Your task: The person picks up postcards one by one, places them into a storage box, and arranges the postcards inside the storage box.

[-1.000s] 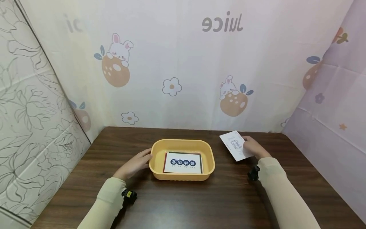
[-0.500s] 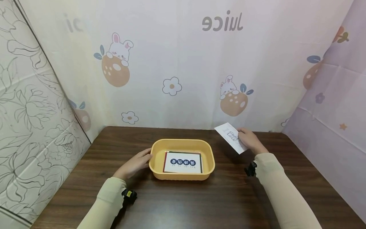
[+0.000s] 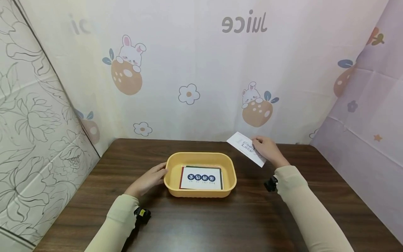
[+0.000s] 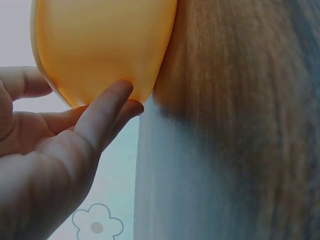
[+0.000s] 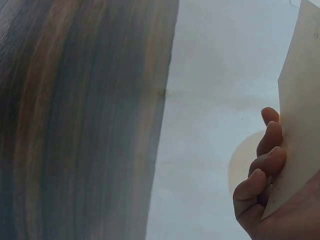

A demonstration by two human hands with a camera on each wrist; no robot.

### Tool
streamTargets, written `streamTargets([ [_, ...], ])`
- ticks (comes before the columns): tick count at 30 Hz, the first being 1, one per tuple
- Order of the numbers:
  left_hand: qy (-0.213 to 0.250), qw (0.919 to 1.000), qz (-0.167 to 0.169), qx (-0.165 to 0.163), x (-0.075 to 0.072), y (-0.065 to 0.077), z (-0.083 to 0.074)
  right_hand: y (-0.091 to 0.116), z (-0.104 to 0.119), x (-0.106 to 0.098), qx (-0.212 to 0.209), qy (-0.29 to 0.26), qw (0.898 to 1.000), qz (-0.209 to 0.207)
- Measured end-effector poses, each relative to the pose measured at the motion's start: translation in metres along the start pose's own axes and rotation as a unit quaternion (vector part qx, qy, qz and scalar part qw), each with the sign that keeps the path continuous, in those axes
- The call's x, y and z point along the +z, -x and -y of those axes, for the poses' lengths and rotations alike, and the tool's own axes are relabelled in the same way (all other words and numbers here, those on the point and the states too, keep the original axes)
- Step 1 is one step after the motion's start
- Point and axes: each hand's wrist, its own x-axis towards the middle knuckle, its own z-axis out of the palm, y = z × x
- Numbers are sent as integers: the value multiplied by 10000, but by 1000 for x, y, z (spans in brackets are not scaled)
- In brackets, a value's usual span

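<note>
A yellow plastic basin stands on the table, with a white card printed with blue circled characters lying flat inside it. Red and dark green edges show from under that card. My left hand rests at the basin's left end; in the left wrist view its extended fingers touch the outer wall. To the right of the basin, my right hand holds a white "Good Luck" card tilted above the table. Curled fingers at the card's edge show in the right wrist view.
The dark wood-grain table ends at a printed curtain along the back. A line-drawn floral panel borders the left side and more curtain the right. Black wrist cameras sit on both wrists.
My right hand has lifted the "Good Luck" card and carried it leftward, nearer the basin, turning it slightly. The left hand and the basin have stayed in place.
</note>
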Motion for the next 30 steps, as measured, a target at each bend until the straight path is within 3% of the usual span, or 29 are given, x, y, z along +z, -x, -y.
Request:
streamTargets([
  [20, -43, 9999, -74, -54, 0, 0, -2, 0, 45, 30, -880, -118, 9960, 24],
  [30, -38, 10000, -59, -54, 0, 1, -3, 7, 65, 43, -1040, -286, 9913, 749],
])
